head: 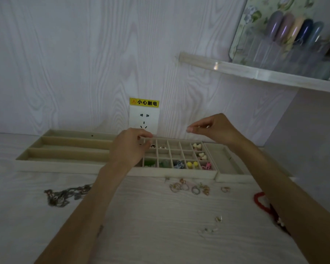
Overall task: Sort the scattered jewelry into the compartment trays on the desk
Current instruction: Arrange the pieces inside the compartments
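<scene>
**Currently placing small pieces in the gridded tray**

Largest first, the desk [141, 216] carries the long-slot tray [69, 149] and the gridded tray [179, 173], whose front and right cells hold coloured pieces. You hover your left hand [131, 147], fingers curled, over the grid's back-left cells; whether it pinches anything cannot be told. Your right hand [215, 128] hangs above, thumb and fingertips nearly closed, its contents too small to see. Next, judge an empty cell, then fetch the loose rings [191, 188], chain [65, 195] and red bracelet [263, 203].
</scene>
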{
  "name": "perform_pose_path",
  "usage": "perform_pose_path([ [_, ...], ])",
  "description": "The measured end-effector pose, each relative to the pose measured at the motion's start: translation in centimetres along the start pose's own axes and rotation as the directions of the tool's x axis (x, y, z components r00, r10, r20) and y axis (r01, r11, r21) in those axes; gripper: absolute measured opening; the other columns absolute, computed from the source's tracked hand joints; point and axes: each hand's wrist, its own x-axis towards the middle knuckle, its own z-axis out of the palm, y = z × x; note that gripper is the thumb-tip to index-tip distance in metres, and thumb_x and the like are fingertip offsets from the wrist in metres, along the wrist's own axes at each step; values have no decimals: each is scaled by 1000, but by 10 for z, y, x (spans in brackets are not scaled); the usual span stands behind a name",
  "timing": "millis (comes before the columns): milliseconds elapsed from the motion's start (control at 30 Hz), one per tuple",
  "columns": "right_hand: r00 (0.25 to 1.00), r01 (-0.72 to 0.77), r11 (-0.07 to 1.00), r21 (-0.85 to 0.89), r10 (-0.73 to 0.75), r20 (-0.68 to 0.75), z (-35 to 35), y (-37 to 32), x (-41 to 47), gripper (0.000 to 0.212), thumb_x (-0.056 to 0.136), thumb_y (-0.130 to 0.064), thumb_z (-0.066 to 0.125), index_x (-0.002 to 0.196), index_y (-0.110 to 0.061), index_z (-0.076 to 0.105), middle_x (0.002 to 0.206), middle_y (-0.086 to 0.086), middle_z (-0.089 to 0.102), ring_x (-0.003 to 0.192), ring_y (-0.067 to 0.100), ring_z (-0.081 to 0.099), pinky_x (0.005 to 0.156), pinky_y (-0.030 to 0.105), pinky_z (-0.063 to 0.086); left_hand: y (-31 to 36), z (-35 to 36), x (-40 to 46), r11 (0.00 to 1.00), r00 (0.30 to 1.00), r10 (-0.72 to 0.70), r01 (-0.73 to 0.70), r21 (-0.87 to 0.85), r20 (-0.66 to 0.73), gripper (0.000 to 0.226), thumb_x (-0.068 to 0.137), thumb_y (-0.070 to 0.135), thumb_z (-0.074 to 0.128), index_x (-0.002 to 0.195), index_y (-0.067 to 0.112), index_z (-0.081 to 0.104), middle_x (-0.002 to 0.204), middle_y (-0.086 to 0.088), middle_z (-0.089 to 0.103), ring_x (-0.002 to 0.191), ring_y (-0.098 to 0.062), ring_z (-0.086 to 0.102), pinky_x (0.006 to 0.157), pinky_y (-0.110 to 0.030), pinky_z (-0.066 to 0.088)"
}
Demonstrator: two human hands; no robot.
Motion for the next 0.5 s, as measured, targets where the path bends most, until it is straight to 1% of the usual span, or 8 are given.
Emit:
perform_pose_path([
  [100,996,-1,998,-65,7,92,19,1,20,18,73,-27,78,89,-18,76,86,-6,72,80,-6,63,70,4,45,-12,2,2,997,999,-34,36,65,-23,25,89,18,63,112,26,68,114,-1,68,98,-20,64,81,-31,51],
  [200,995,25,990,-141,-11,98,35,3,33,19,74,-23,78,90,-14,76,85,-2,72,72,-5,60,67,5,43,-23,2,4,987,993,-117,119,108,-22,32,90,21,62,121,27,63,118,-3,66,100,-23,63,80,-31,49],
  [233,995,23,983,-184,-5,99,39,5,36,19,75,-22,78,91,-13,76,81,-3,72,68,-5,59,63,4,42,-26,3,5,985,991,-136,136,102,-15,33,90,22,62,123,26,62,117,-3,67,100,-23,63,79,-30,48],
  [300,992,4,963,-270,31,124,45,11,42,22,75,-22,77,94,-11,75,61,-15,67,53,-10,55,51,3,37,-29,3,6,984,988,-155,155,83,-4,36,89,24,62,125,25,60,115,-4,68,101,-23,64,81,-31,49],
  [333,989,-10,953,-302,53,135,48,14,44,24,75,-23,78,94,-11,75,54,-19,64,50,-11,54,48,3,35,-29,3,6,984,987,-161,160,75,-3,36,89,25,63,126,24,60,116,-3,68,102,-23,63,82,-31,49],
  [367,987,-27,944,-328,76,138,50,18,46,24,74,-25,78,94,-12,75,59,-19,66,53,-8,55,50,5,35,-29,3,6,984,986,-164,164,67,-2,37,89,25,63,126,24,59,116,-3,67,103,-23,63,83,-31,48],
  [433,984,-59,931,-360,116,138,53,25,48,23,74,-26,78,94,-14,76,81,-7,73,62,0,55,58,14,39,-30,4,7,984,985,-171,171,53,-1,37,90,27,62,127,25,58,116,-2,67,105,-23,62,85,-31,48],
  [500,981,-80,917,-391,143,134,55,29,49,21,75,-26,78,92,-15,76,85,-1,71,64,3,54,63,20,41,-31,5,8,983,984,-180,179,48,9,37,91,29,60,127,27,57,114,-1,68,105,-22,63,88,-32,49],
])
